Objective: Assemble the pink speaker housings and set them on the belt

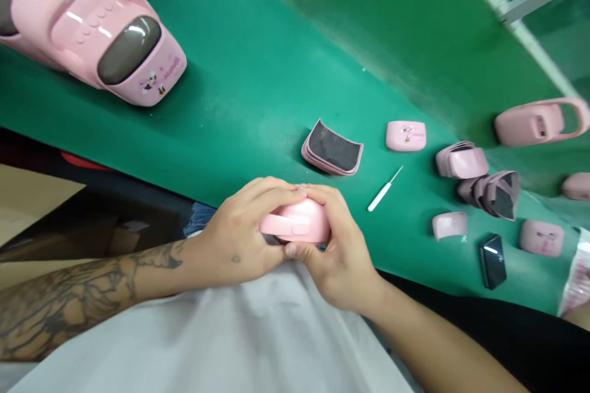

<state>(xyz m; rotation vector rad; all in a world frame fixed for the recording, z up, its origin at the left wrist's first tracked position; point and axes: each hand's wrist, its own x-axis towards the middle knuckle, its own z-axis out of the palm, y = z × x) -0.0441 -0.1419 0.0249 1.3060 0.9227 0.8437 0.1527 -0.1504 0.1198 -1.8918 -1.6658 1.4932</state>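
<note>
Pink plastic piece (295, 222), held in two hands (235, 236)

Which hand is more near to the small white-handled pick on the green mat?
Right hand: it is closer, down and left of the white-handled pick, not touching it. The left hand is farther, on the right hand's other side.

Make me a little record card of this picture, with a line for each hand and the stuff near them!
Left hand: grips the pink plastic shell
Right hand: grips the same shell from the other side
Nearest piece: pink curved piece with a dark lining
Also close: white-handled pick; small pink cover
Farther off: large glossy pink case; black glossy piece
Work surface: green mat
</note>
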